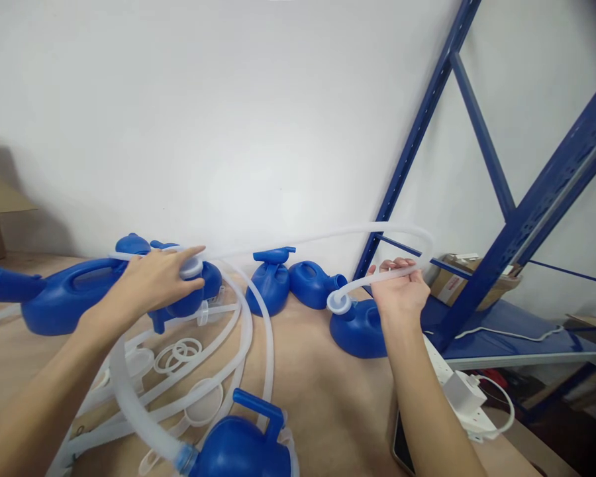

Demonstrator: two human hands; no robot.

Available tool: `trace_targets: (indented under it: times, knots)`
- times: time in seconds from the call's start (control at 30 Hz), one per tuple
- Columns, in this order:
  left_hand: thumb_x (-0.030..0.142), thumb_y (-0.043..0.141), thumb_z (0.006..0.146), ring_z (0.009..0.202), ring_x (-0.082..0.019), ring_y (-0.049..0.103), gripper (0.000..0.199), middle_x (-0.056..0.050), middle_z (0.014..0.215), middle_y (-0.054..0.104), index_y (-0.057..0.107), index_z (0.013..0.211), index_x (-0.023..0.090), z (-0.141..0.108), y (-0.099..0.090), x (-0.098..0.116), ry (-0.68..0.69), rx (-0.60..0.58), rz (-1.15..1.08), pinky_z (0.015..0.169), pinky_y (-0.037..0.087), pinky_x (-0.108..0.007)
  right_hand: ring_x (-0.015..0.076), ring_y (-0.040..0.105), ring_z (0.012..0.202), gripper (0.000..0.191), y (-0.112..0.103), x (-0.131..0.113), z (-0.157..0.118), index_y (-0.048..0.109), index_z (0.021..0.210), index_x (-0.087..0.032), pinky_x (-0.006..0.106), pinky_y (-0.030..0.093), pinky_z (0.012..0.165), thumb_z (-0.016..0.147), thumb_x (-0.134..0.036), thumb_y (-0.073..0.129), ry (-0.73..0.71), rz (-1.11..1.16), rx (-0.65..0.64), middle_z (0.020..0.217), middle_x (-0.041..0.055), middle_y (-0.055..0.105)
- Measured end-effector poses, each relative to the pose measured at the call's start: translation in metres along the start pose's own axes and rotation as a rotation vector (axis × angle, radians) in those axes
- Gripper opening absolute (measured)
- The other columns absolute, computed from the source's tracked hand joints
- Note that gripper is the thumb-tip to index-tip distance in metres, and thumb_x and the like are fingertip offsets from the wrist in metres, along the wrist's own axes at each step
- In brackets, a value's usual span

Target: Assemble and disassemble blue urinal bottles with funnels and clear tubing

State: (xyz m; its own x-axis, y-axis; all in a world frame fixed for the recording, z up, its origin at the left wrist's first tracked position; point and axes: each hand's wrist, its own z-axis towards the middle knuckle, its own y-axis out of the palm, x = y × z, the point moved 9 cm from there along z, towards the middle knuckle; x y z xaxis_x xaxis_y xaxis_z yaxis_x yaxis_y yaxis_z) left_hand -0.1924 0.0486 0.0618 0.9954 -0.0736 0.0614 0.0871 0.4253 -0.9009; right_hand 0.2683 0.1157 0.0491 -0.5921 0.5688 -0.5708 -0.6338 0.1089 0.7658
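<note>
My left hand [156,278] is over the blue bottles at the left, its thumb and forefinger apart around a round white cap [191,267]. My right hand [402,285] is palm up, fingers curled round a translucent tube [362,281]. The tube's near end has a white cap [338,301], which is beside a blue bottle [360,329]. From my right hand the tube loops up and runs back left along the wall. Whether my left fingers press on the cap is hard to tell.
More blue bottles stand on the table [318,384], one at the front [246,450]. Coiled tubes, white rings [179,354] and lids lie at the left. A power strip with a white adapter [464,392], a phone [402,440] and a blue metal rack [501,271] are at the right.
</note>
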Motion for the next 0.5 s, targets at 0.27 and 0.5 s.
trace_targets:
  times: [0.27,0.5]
  knots:
    - [0.055,0.053,0.086,0.099,-0.040,0.070,0.057,-0.016,0.104,0.076,0.065,0.129,0.020,0.004,-0.004,0.010,-0.145,0.029,-0.301,0.083,0.052,-0.046,0.0108,0.044,0.055,0.043,-0.013,-0.003,0.008,0.039,0.077,-0.024,0.025,0.043,0.056,0.102,-0.058,0.030,-0.176,-0.163,0.142,0.072,-0.0056,0.041]
    - [0.065,0.059,0.082,0.106,-0.033,0.068,0.055,-0.003,0.108,0.072,0.064,0.124,0.031,-0.019,-0.059,-0.022,-0.361,0.383,-0.672,0.083,0.054,-0.045,0.0248,0.056,0.101,0.024,0.044,-0.062,-0.077,0.045,0.109,-0.029,0.046,0.050,0.091,0.099,-0.049,0.053,-0.948,-0.695,0.091,0.109,0.0072,0.050]
